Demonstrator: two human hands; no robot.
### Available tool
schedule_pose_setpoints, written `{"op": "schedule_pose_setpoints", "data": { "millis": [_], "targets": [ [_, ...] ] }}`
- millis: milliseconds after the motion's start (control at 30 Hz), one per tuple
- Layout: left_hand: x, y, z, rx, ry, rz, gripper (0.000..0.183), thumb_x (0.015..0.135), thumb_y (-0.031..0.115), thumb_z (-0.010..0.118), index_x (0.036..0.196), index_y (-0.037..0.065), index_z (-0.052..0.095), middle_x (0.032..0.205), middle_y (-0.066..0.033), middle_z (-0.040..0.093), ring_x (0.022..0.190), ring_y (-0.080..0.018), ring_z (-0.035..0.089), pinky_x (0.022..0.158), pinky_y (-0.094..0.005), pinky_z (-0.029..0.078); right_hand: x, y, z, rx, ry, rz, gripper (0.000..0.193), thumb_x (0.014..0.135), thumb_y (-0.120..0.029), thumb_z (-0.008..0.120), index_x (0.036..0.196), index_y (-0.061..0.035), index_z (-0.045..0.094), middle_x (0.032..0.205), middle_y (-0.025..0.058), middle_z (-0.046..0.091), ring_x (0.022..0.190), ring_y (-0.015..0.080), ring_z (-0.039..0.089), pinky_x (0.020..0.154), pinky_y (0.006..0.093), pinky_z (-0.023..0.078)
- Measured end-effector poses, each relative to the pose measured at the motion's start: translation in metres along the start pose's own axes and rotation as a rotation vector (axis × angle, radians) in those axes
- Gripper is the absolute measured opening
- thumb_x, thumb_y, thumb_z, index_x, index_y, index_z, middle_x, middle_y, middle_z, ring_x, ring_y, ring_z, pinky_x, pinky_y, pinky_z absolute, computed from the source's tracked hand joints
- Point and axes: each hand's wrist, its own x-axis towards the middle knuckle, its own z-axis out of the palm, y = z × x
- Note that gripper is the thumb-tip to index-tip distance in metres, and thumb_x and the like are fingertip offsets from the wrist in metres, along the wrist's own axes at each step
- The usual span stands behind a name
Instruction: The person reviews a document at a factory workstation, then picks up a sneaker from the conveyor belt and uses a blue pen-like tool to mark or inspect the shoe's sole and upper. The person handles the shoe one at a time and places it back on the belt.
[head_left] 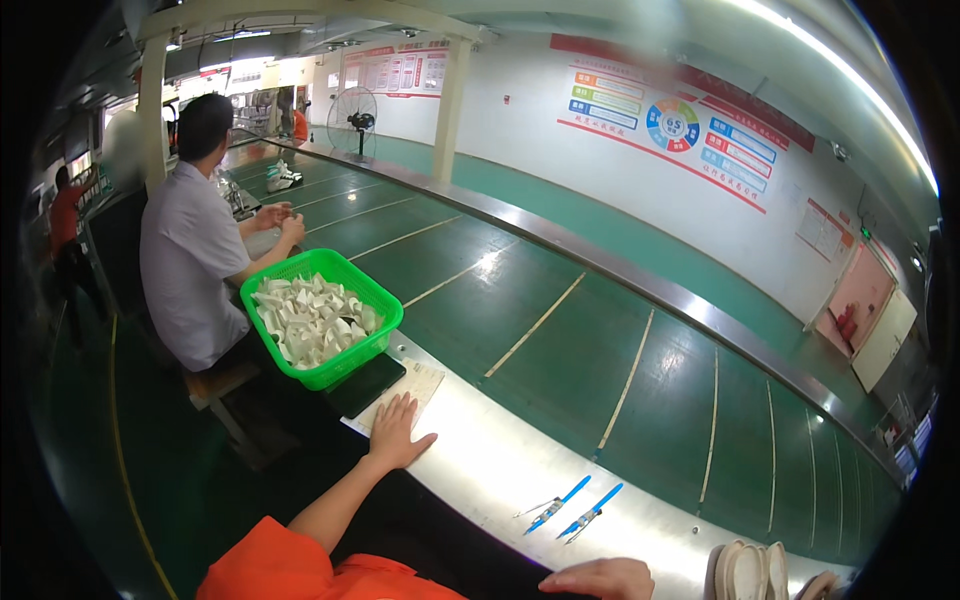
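Note:
My left hand (393,434) lies flat on the bare metal ledge (470,440), fingers spread, its fingertips over the edge of a beige printed paper card (420,384). A dark flat tablet-like object (368,388) rests beside the card. At the lower edge, my right hand (603,578) is partly cut off, its fingers stretched toward the left and nothing seen in them. Just beyond it on the ledge are two drawing compasses, the left one (556,506) and the right one (590,514), each with a blue pen-like leg and metal parts.
A green plastic basket (393,318) full of off-white cut pieces (312,315) stands at the ledge's left end. A seated co-worker (195,250) is beyond it. Beige shoe soles (745,572) stand at lower right. A green conveyor belt (540,340) with pale cross lines runs alongside; shoes (283,178) sit farther up.

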Motion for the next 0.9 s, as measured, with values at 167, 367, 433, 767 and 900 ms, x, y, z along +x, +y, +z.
{"op": "schedule_pose_setpoints", "data": {
  "millis": [167, 367, 433, 767, 900],
  "targets": [
    [0.003, -0.001, 0.012, 0.054, -0.006, 0.004, 0.079, 0.08, 0.056, 0.049, 0.135, 0.001, 0.03, 0.143, -0.0156, 0.025, 0.134, -0.0283, 0.017, 0.109, -0.0437, 0.011, 0.044, -0.008, 0.011, 0.503, 0.117, -0.328, 0.024, 0.08, -0.018, 0.06, 0.094, 0.0014, 0.058, 0.077, 0.0167, 0.063, 0.062, 0.0283, 0.063, 0.053, 0.0323, 0.053],
    [0.0, 0.001, 0.004, 0.057, -0.036, 0.005, 0.079, 0.08, 0.054, 0.051, 0.134, 0.0, 0.031, 0.143, -0.0164, 0.025, 0.134, -0.0295, 0.019, 0.108, -0.043, 0.012, 0.045, -0.022, 0.008, 0.485, 0.179, -0.53, 0.016, 0.08, -0.002, 0.055, 0.096, 0.0001, 0.055, 0.083, 0.0182, 0.064, 0.064, 0.0247, 0.063, 0.049, 0.0263, 0.052],
    [0.004, 0.002, 0.005, 0.031, -0.019, 0.025, 0.078, 0.08, 0.052, 0.052, 0.133, -0.001, 0.032, 0.142, -0.0178, 0.026, 0.133, -0.0314, 0.02, 0.108, -0.0444, 0.012, 0.048, -0.024, 0.002, 0.454, 0.158, -0.541, 0.018, 0.079, 0.0, 0.054, 0.097, -0.0008, 0.055, 0.082, 0.0178, 0.064, 0.064, 0.0242, 0.063, 0.048, 0.0262, 0.051],
    [0.007, -0.009, -0.002, -0.046, 0.002, 0.073, 0.074, 0.08, 0.049, 0.056, 0.129, -0.003, 0.038, 0.137, -0.0203, 0.033, 0.129, -0.0332, 0.027, 0.106, -0.0443, 0.019, -0.104, 0.042, 0.031, 0.126, 0.434, 0.5, 0.007, 0.081, 0.0, 0.054, 0.087, 0.0003, 0.056, 0.079, 0.013, 0.064, 0.07, 0.0207, 0.064, 0.063, 0.0258, 0.05],
    [0.017, -0.016, -0.002, -0.042, -0.023, 0.075, 0.07, 0.081, 0.048, 0.053, 0.127, -0.004, 0.041, 0.136, -0.0212, 0.035, 0.128, -0.0327, 0.03, 0.105, -0.0416, 0.022, -0.169, 0.064, 0.06, 0.288, 0.847, 0.808, 0.008, 0.082, -0.001, 0.053, 0.091, -0.0009, 0.055, 0.077, 0.0102, 0.061, 0.069, 0.0158, 0.06, 0.059, 0.0244, 0.048]
  ]
}}
